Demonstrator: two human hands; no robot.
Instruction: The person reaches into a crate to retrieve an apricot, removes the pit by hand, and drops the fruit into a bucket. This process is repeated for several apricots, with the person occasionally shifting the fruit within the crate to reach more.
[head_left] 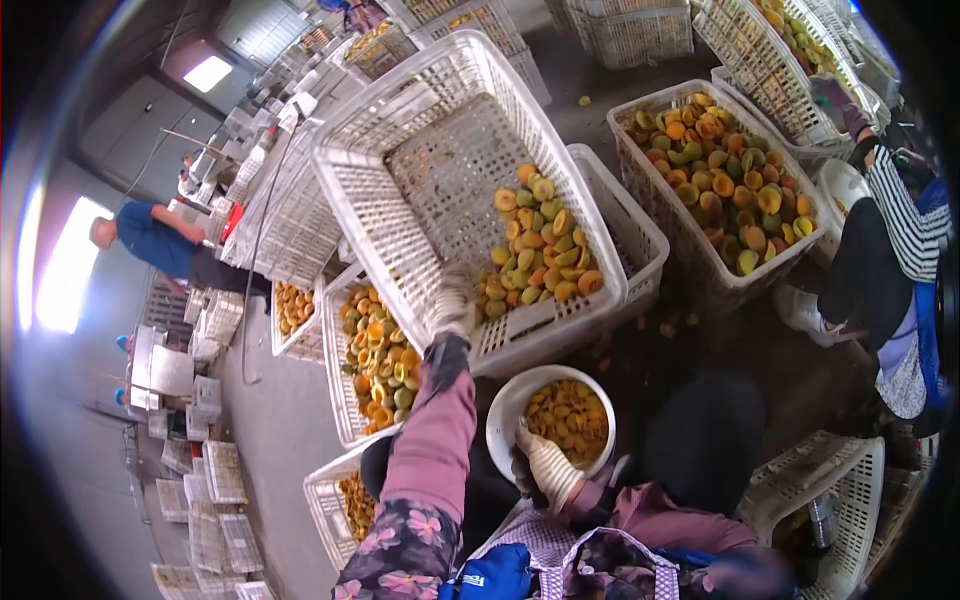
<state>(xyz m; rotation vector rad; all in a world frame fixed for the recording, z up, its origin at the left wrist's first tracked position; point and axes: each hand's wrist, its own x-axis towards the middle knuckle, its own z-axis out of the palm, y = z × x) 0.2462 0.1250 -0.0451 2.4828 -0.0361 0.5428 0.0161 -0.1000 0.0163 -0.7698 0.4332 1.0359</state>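
My left hand (452, 302), in a pale glove, grips the near rim of a large tilted white crate (345, 150). Halved orange and green fruit (540, 240) lies heaped at that crate's right side. My right hand (550, 470), in a light glove with a dark cuff, is closed at the near left rim of a white bucket (497, 415). Small orange-brown pieces (568, 420) lie in the bucket. The right fingertips are partly hidden by the rim and the glove.
Below the tilted crate sits another white crate (640, 240). Full fruit crates stand at the right (740, 180) and left (375, 360). A person in stripes (905, 220) sits at the right; a person in blue (155, 240) stands far left. Another crate (820, 480) is at the lower right.
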